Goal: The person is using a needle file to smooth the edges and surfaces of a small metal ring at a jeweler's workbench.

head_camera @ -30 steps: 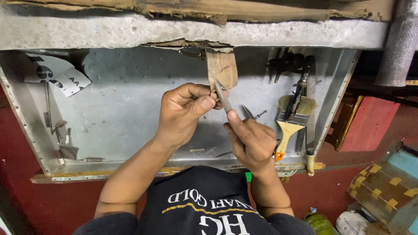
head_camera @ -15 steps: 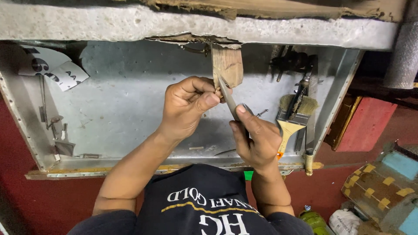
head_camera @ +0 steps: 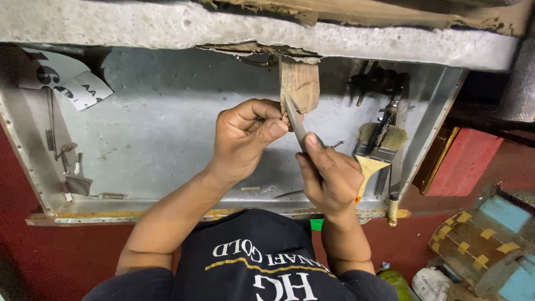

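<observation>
While the left hand [head_camera: 245, 136] is curled into a loose fist with thumb and forefinger pinched together at the lower left corner of the small pale wooden block [head_camera: 300, 85], the right hand [head_camera: 329, 175] is wrapped around the handle of a slim grey metal file-like tool [head_camera: 295, 120], forefinger stretched along its shaft. That tool slants up and to the left, its tip touching the block's lower edge just beside the left fingertips; whether it is a file or a blade is hard to say from this angle. The block stands upright against the underside of a rough grey concrete ledge [head_camera: 167, 28], above the middle of a shallow galvanised metal tray [head_camera: 161, 128] that serves as the work surface.

To the right of the right hand, a flat paintbrush with a yellow wooden handle and pale bristles [head_camera: 372, 150] lies in the tray, handle pointing toward the person, with dark metal tools [head_camera: 379, 83] beyond it near the tray's far right corner. A white paper scrap with dark print [head_camera: 67, 83] sits in the far left corner. Outside the tray on the right, a red wooden board [head_camera: 465, 164] leans on the dark red floor [head_camera: 56, 256].
</observation>
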